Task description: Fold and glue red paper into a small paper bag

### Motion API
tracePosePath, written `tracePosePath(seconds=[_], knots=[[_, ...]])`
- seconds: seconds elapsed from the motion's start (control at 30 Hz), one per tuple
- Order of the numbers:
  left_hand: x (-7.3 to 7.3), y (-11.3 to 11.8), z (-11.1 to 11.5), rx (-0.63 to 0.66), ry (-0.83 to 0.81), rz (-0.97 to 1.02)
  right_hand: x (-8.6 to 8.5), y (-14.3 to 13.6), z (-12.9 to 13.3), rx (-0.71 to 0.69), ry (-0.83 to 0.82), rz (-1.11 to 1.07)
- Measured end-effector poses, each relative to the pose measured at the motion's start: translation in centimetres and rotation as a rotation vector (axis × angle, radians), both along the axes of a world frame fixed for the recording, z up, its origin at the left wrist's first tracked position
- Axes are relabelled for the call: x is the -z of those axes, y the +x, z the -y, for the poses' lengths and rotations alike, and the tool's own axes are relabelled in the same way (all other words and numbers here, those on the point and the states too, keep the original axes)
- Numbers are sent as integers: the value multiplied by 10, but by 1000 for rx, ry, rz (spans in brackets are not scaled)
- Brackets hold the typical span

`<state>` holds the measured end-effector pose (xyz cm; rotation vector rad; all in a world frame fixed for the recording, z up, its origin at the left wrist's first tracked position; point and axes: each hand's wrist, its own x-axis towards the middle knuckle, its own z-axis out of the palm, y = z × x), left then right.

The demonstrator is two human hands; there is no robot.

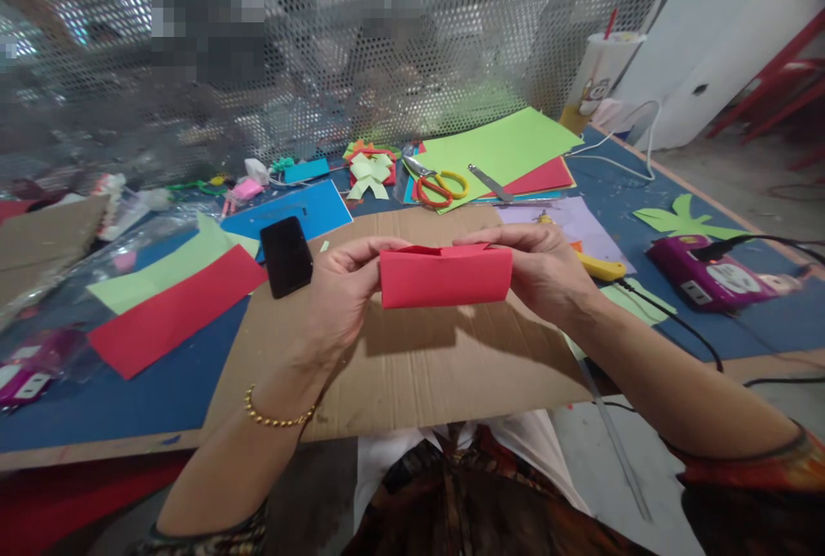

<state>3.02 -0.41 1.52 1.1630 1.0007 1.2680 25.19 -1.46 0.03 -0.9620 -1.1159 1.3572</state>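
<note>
A blue table (145,406) with a bare wooden border along its near edge stands against a perforated metal screen (309,75), which rises behind its far edge. A flat sheet of brown cardboard (444,380) covers the middle of the tabletop and reaches the near edge. Above it, the folded red paper (446,278) is held level, casting a shadow on the cardboard; the left hand (345,285) pinches its left end between thumb and fingers, and the right hand (545,271) pinches the other end the same way. Toward the left edge, a red strip (174,315) lies partly over light green paper (151,268), and a black phone (285,257) sits at the cardboard's left side. Near the far edge, scissors (438,185) with red and yellow handles rest partly on a large green sheet (509,143). A lidded cup (599,75) with a red straw stands by the far right corner. Toward the right edge are a purple power block (712,272) and a yellow-handled tool (599,266). Beyond that side, a white panel (696,40) slants upward, with red furniture (779,92) on the grey floor (728,165).
</note>
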Motion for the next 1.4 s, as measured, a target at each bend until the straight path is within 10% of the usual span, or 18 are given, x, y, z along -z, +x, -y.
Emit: tracePosePath(seconds=[0.73, 1.17, 1.4], knots=[[3, 1, -1, -6, 22, -6, 2, -2, -2, 16, 48, -4], [6, -17, 1, 80, 984, -493, -16, 29, -5, 244, 510, 419], [10, -8, 12, 132, 905, -565, -26, 20, -2, -174, 701, 660]])
